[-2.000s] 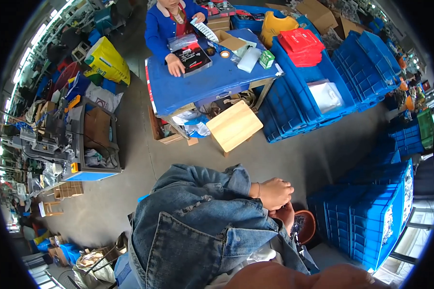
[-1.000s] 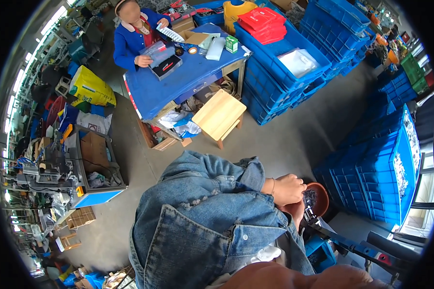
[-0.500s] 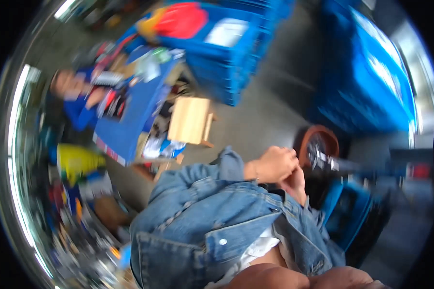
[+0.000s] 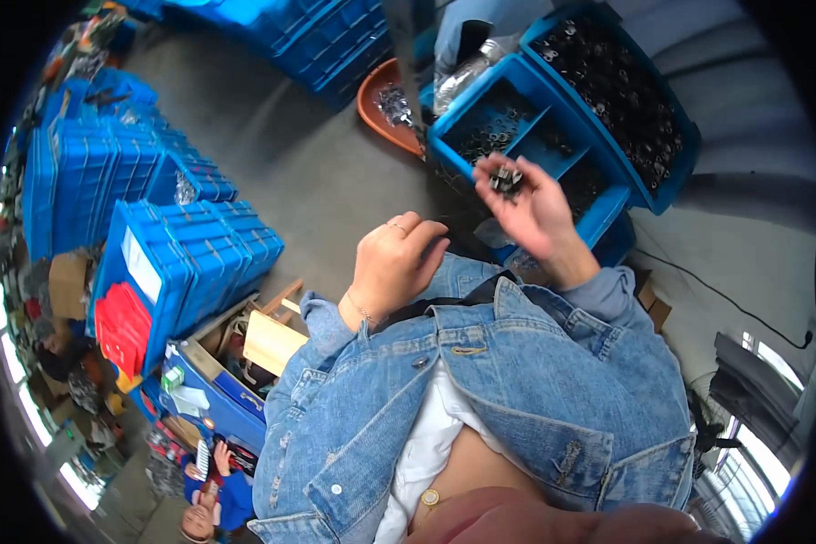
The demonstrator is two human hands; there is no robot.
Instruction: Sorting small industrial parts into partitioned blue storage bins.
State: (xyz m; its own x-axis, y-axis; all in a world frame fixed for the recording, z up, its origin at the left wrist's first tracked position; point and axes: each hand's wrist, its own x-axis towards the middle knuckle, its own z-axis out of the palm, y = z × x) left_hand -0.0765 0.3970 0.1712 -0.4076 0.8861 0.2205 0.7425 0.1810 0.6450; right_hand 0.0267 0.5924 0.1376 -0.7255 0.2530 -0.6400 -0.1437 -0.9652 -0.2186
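My right hand point(image 4: 535, 213) is turned palm up and cupped round a small pile of dark and shiny metal pieces point(image 4: 506, 181). It hangs over the near edge of a blue divided bin point(image 4: 598, 220), whose compartments hold small metal rings and dark parts. Behind that bin, to its right, a blue tub point(image 4: 680, 177) is filled with many small dark pieces. My left hand point(image 4: 393, 258) is in front of my jacket, apart from the right, its fingers curled in. Whatever those fingers may hold is hidden.
An orange-brown scoop-shaped basket point(image 4: 364, 102) with shiny pieces stands on the floor beyond my hands. Stacked blue crates point(image 4: 213, 240) rise at the left, near a wooden stool point(image 4: 272, 343). A person in blue point(image 4: 234, 499) works at a blue table lower left. A black cable point(image 4: 725, 286) crosses the floor at right.
My view has swung right, toward the divided bin. My hands, together before, are now apart; the right one has turned palm up, with metal pieces showing in it.
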